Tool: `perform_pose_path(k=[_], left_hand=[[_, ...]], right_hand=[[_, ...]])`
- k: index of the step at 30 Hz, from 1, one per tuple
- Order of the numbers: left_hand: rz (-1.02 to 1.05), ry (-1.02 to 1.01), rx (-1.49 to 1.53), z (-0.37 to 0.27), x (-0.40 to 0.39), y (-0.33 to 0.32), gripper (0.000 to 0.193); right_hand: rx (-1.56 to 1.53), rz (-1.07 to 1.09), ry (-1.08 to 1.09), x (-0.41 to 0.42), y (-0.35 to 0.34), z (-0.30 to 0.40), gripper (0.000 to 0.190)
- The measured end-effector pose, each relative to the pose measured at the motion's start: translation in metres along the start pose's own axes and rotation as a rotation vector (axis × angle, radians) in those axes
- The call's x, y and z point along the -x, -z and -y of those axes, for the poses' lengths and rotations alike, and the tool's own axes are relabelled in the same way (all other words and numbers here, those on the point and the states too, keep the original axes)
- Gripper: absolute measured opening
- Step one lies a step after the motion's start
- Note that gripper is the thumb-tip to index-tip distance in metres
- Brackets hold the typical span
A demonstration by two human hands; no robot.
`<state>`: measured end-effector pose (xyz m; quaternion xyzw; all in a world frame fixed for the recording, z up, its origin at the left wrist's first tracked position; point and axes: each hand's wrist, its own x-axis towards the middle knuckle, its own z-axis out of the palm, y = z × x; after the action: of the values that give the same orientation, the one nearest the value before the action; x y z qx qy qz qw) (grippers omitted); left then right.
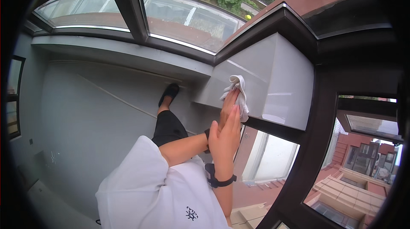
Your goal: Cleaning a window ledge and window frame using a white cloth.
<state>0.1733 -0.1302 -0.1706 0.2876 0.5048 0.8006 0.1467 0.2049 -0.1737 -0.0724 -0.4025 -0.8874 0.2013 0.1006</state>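
A crumpled white cloth (242,101) lies against the glossy grey tiled ledge beside the window corner. The fingers of my left hand (228,102) press into it, with folds of the fabric around them. My right hand (225,136) is nearer to my body, flat, fingers extended and thumb apart, with nothing visible in it. Its fingertips overlap the left hand near the lower edge of the cloth, and its palm side is hidden. Each wrist wears a dark band; the one on the right wrist (221,179) carries a small device.
Dark window frames (282,21) meet in a corner around the grey tiled ledge (256,69). A long sill (121,56) runs along the left window. Below are a grey floor (96,107) and my foot in a dark shoe (169,93). More framed panes stand at the right, with buildings outside.
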Motion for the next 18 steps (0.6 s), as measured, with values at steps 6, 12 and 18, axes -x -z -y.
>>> perform_pose_path(k=[6,12,18], left_hand=[[0.02,-0.209,-0.13,-0.054,-0.037,-0.02,0.058],[0.362,-0.158,-0.101,-0.067,-0.073,-0.004,0.06],[0.538,-0.173,-0.168,-0.038,-0.11,0.0,0.065]], right_hand=[[-0.12,-0.089,0.071,0.017,0.068,0.025,0.077],[-0.329,-0.055,0.087,0.007,0.074,0.028,0.087],[-0.424,-0.074,0.032,-0.03,0.06,0.028,0.087]])
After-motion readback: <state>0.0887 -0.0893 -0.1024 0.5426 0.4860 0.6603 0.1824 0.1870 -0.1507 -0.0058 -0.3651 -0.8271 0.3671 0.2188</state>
